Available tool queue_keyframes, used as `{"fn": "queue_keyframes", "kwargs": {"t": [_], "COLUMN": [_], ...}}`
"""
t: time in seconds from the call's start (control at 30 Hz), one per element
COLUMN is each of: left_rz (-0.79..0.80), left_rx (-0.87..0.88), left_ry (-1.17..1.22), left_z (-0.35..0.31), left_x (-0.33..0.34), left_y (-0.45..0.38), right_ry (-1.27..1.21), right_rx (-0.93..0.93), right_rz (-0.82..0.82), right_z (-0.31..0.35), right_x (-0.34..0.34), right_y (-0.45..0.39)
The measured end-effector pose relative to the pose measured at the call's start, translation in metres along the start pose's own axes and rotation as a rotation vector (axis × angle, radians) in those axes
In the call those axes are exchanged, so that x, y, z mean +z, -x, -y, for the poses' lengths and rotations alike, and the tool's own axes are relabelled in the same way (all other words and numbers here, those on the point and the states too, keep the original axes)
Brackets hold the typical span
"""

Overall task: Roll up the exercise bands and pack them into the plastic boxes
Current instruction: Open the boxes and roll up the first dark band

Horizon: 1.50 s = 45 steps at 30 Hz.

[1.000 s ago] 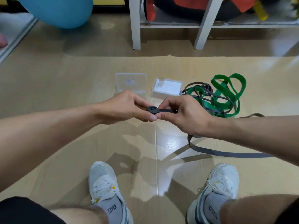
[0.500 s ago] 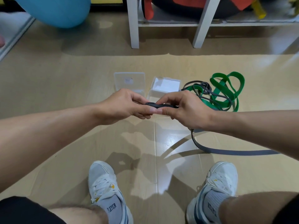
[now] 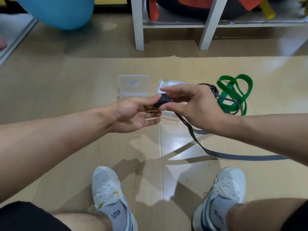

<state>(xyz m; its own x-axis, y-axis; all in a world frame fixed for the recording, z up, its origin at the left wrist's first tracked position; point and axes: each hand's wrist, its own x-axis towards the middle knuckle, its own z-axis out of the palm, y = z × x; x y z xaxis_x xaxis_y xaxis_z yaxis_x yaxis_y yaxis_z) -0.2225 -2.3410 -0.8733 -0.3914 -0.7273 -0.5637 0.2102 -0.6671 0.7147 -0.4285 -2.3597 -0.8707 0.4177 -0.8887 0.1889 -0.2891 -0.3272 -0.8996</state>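
Note:
A small tight roll of grey exercise band point(image 3: 163, 100) sits between my two hands above the floor. My left hand point(image 3: 136, 112) pinches the roll from the left, palm turned up. My right hand point(image 3: 191, 104) holds it from the right with thumb and fingers, the other fingers spread. The loose tail of the grey band point(image 3: 233, 155) runs down and off to the right across the floor. A green band point(image 3: 236, 95) lies tangled with another dark band at the right. Two clear plastic boxes lie ahead: one point(image 3: 133, 85) in full view, the other point(image 3: 168, 84) partly hidden behind my right hand.
Flattened cardboard point(image 3: 66, 90) covers the floor. My two white shoes point(image 3: 108, 194) stand at the bottom. White shelf legs point(image 3: 138, 24) rise at the back, and a blue exercise ball point(image 3: 56, 10) sits at the back left.
The grey roll has grown thicker and turned on edge. My left palm has turned upward, my right fingers have spread, and the loose tail has slid left.

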Motion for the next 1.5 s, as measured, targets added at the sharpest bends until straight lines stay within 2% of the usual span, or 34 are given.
{"fn": "queue_keyframes", "kwargs": {"t": [0.07, 0.17, 0.27, 0.37, 0.47, 0.63, 0.87, 1.0, 1.33, 1.5], "left_rz": [0.065, 0.165, 0.22, 0.203, 0.112, -0.156, -0.462, -0.459, -0.269, -0.22], "left_rx": [0.009, 0.019, -0.016, -0.049, -0.092, -0.083, 0.017, 0.006, -0.032, -0.069], "left_ry": [0.042, 0.065, 0.04, 0.026, -0.048, -0.375, -0.428, -0.391, -0.164, -0.165], "left_z": [-0.002, -0.002, 0.0, 0.004, 0.006, 0.001, 0.01, 0.009, -0.005, -0.002], "left_x": [0.001, -0.003, -0.012, -0.014, -0.007, 0.003, 0.029, 0.029, 0.022, 0.024], "left_y": [0.0, -0.001, -0.001, -0.002, 0.0, -0.001, -0.009, -0.007, -0.001, 0.002], "right_ry": [-0.103, -0.155, -0.138, -0.053, 0.16, 0.53, 0.674, 0.625, 0.124, 0.137], "right_rx": [-0.008, -0.007, 0.049, 0.053, 0.048, 0.042, -0.04, -0.038, 0.128, 0.105], "right_rz": [-0.048, -0.024, 0.018, 0.061, 0.094, 0.204, 0.212, 0.221, 0.071, 0.103], "right_z": [0.003, 0.009, 0.011, 0.011, 0.013, 0.01, 0.007, 0.006, -0.006, -0.005], "right_x": [0.001, 0.0, 0.003, 0.0, -0.005, -0.003, 0.008, 0.01, 0.007, 0.006], "right_y": [-0.001, -0.005, -0.005, -0.004, -0.004, -0.001, -0.004, -0.003, -0.003, -0.001]}}
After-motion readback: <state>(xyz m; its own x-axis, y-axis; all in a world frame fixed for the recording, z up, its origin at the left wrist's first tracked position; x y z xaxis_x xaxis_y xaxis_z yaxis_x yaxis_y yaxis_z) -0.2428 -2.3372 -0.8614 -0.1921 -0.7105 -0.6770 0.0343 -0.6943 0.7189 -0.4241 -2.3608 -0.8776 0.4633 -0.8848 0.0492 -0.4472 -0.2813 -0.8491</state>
